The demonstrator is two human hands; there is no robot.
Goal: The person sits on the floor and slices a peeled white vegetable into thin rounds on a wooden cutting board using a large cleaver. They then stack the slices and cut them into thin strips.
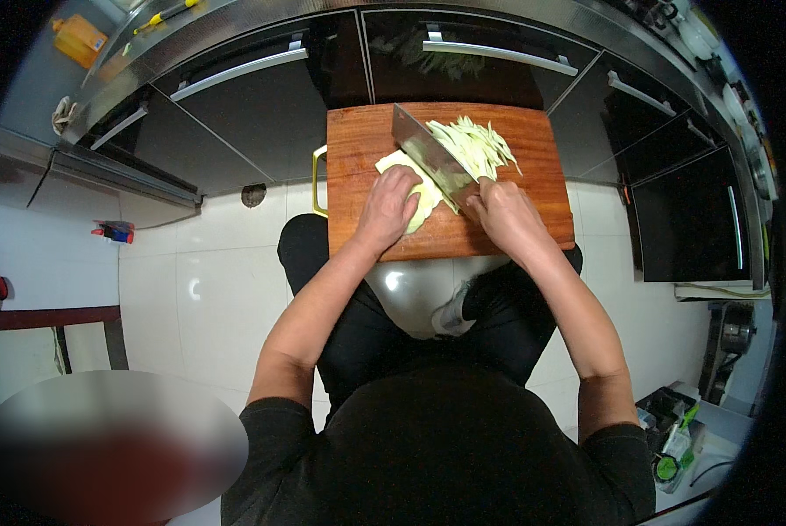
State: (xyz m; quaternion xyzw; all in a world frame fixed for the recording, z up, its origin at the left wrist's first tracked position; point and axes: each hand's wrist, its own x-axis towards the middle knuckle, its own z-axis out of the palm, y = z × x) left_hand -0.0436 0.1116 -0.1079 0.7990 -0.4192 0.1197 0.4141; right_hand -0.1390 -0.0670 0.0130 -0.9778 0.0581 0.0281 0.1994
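Observation:
A wooden cutting board (pixel 360 131) lies in front of me, close above my knees. My right hand (pixel 504 210) grips a cleaver (pixel 435 161), its handle hidden in my fist and its broad blade slanting up to the left. Pressed under my left hand (pixel 391 200) are pale green vegetable slices (pixel 422 209), flat on the board just left of the blade; the fingertips are bent close to the steel. To the right of the blade lies a heap of thin vegetable shreds (pixel 475 141). I cannot tell which vegetable it is.
Black cabinets (pixel 248 98) with bar handles stand beyond the board. A yellow-green handle or frame (pixel 317 181) juts out at the board's left. On the counter's far left stands a bottle of yellow liquid (pixel 79 41). A floor drain (pixel 253 195) sits in the white tiles.

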